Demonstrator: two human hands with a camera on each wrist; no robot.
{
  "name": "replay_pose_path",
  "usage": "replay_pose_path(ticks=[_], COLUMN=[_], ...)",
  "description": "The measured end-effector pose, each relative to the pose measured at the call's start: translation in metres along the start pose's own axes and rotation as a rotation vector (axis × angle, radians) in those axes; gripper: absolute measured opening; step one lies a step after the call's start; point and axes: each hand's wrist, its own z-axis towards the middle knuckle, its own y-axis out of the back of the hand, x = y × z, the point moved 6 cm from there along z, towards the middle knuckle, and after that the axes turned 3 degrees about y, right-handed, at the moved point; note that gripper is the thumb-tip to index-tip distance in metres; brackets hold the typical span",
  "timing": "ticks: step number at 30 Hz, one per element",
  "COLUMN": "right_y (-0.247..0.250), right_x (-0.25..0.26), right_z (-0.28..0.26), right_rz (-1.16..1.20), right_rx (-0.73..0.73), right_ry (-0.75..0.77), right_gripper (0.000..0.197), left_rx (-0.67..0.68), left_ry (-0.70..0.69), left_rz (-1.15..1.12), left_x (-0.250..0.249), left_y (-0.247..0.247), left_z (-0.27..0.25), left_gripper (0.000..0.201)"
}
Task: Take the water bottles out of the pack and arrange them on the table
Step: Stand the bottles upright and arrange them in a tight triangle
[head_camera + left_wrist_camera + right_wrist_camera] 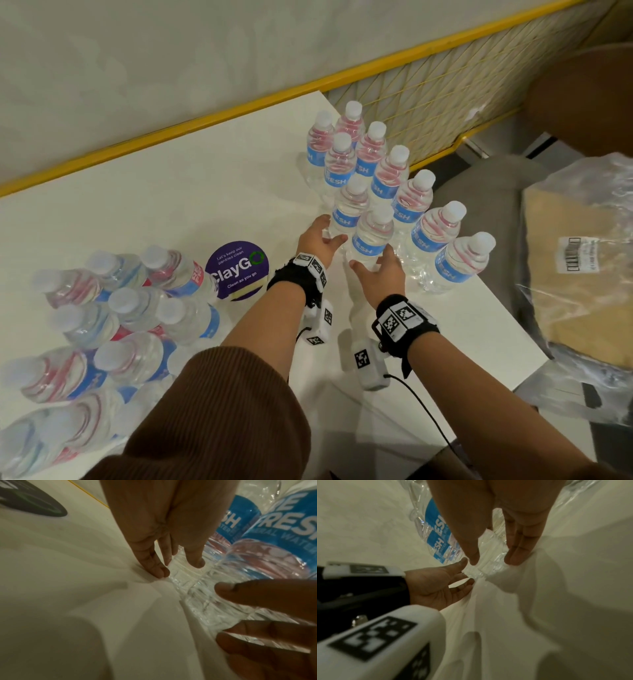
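Several upright water bottles (394, 174) with blue labels stand in two rows at the table's far right. The shrink-wrapped pack (102, 325) holding more bottles lies at the near left. My left hand (322, 236) reaches the foot of one near-row bottle (349, 209); its thumb and straight fingers (154, 568) lie on either side of that bottle's base (181, 572). My right hand (380, 270) does the same at the neighbouring bottle (373, 236), with thumb and straight fingers (517, 554) flanking its base (477, 570). Neither hand curls round a bottle.
A round purple sticker (237, 270) is on the white table (171, 205) between pack and rows. A yellow rail (205, 116) runs along the far edge. Right of the table are a grey seat (479, 192) and a bagged cardboard box (582, 274).
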Motion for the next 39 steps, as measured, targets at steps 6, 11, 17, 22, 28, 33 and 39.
replay_pose_path(ticks=[6, 11, 17, 22, 28, 33, 39], right_y=[-0.004, -0.006, -0.009, -0.009, -0.008, -0.006, -0.005], right_x=[-0.001, -0.001, -0.008, -0.013, -0.015, -0.013, -0.011], right_z=[0.009, 0.014, 0.015, 0.014, 0.013, 0.012, 0.012], right_rz=[0.047, 0.124, 0.159, 0.181, 0.240, 0.270, 0.282], right_rx=[-0.033, -0.072, -0.089, -0.066, -0.060, -0.082, -0.124], right_ry=[-0.065, -0.084, -0.135, -0.113, -0.118, -0.145, -0.161], right_gripper=[0.073, 0.071, 0.069, 0.065, 0.061, 0.058, 0.056], left_rx=[-0.026, -0.046, -0.024, -0.037, -0.108, -0.073, -0.072], left_ry=[0.021, 0.049, 0.040, 0.049, 0.070, 0.088, 0.090], left_rz=[0.029, 0.043, 0.129, 0.119, 0.024, 0.037, 0.045], left_x=[-0.001, 0.001, -0.004, -0.002, 0.004, -0.001, -0.003], left_y=[-0.001, -0.002, -0.004, -0.005, -0.006, -0.006, -0.006], left_z=[0.010, 0.015, 0.021, 0.020, 0.015, 0.019, 0.019], left_gripper=[0.054, 0.055, 0.041, 0.050, 0.051, 0.055, 0.055])
